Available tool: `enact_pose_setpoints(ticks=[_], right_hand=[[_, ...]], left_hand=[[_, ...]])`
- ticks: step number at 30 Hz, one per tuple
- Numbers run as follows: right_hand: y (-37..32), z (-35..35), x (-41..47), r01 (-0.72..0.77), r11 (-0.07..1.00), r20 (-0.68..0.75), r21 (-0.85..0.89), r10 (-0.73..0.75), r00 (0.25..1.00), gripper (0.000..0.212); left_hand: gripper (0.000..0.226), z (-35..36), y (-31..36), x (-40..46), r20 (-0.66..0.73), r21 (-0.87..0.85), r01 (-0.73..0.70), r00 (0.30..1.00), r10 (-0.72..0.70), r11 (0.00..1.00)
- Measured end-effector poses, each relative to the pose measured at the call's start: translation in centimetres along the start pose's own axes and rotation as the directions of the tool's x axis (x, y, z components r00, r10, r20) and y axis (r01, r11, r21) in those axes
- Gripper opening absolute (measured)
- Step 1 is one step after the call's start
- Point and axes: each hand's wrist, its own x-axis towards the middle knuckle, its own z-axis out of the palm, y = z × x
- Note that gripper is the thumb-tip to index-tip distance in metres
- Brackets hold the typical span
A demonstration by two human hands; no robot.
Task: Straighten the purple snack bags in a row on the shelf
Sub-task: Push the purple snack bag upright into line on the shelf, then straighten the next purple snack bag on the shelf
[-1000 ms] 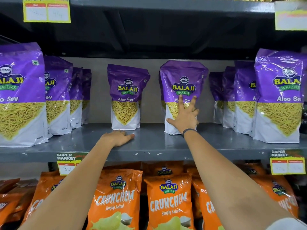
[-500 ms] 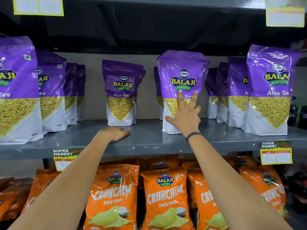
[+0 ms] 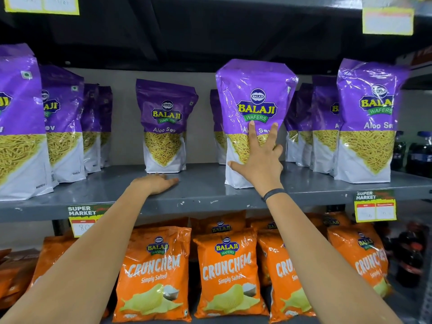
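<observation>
Purple Balaji Aloo Sev bags stand on a grey shelf point(image 3: 201, 195). My right hand point(image 3: 259, 162) lies flat with fingers spread on the front of the middle-right purple bag point(image 3: 256, 97), which stands upright near the shelf's front. My left hand point(image 3: 155, 183) rests palm down on the shelf, just in front of the smaller-looking purple bag point(image 3: 164, 122) set further back. A row of purple bags point(image 3: 63, 118) runs back at the left and another row point(image 3: 367, 118) at the right.
Orange Crunchem bags point(image 3: 226, 274) fill the shelf below. Price tags point(image 3: 375, 205) hang on the shelf's front edge. Dark bottles point(image 3: 418, 153) stand at the far right. The upper shelf point(image 3: 210, 10) overhangs the bags.
The bag under my right hand has come forward toward the shelf's front edge and looks larger. My left hand has stayed on the shelf.
</observation>
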Motion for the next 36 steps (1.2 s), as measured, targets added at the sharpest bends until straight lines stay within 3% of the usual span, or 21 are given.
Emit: enact_pose_setpoints(ticks=[21, 29, 33, 36], right_hand=[[0.2, -1.2, -1.4, 0.02, 1.0, -0.047, -0.015, -0.02, 0.999, 0.108], [0.5, -0.8, -1.7, 0.035, 0.999, -0.05, -0.016, -0.035, 0.998, 0.097], [-0.5, -0.9, -2.2, 0.062, 0.995, -0.181, -0.077, -0.075, 0.981, 0.088], [-2.7, -0.8, -2.4, 0.146, 0.986, -0.345, -0.078, -0.164, 0.924, 0.079]], left_hand=[[0.076, 0.1, 0.0, 0.2, -0.003, -0.052, 0.01, 1.0, -0.01, 0.999], [0.069, 0.1, -0.4, 0.7, -0.044, -0.088, 0.001, 0.999, -0.005, 0.996], [0.072, -0.5, -1.0, 0.8, -0.079, -0.041, 0.012, 0.997, -0.015, 0.999], [0.072, -1.9, -3.3, 0.7, -0.118, -0.047, 0.022, 0.993, -0.028, 0.999]])
